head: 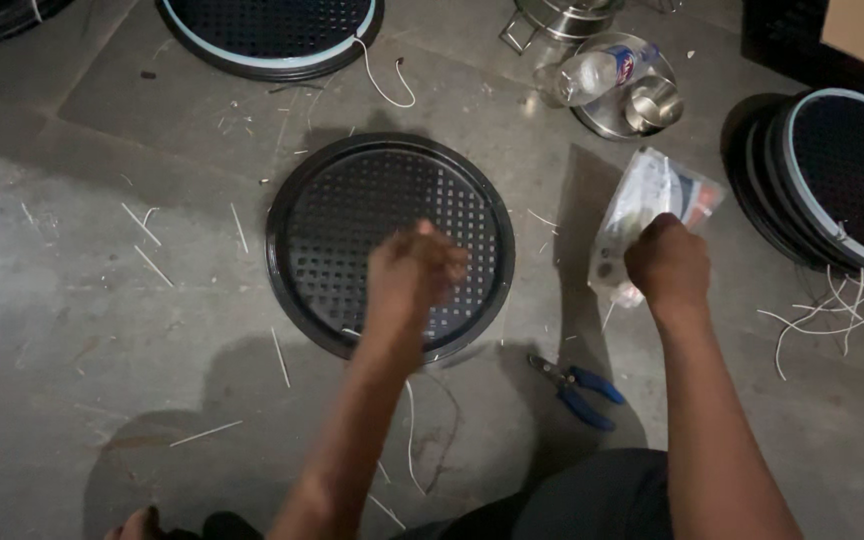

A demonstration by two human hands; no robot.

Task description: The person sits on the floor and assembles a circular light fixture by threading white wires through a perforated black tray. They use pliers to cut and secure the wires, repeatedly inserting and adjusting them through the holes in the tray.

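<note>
Head view: the round black perforated tray (389, 245) lies flat on the floor. Left hand (414, 272) hovers over it, blurred, grip unreadable. Right of the tray, right hand (668, 262) clenches a clear plastic bag (642, 215), which might spill if tipped.

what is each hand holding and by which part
The right hand grips a clear plastic bag by its lower end. The left hand is blurred above the round perforated tray; whether it holds anything cannot be told.
</note>
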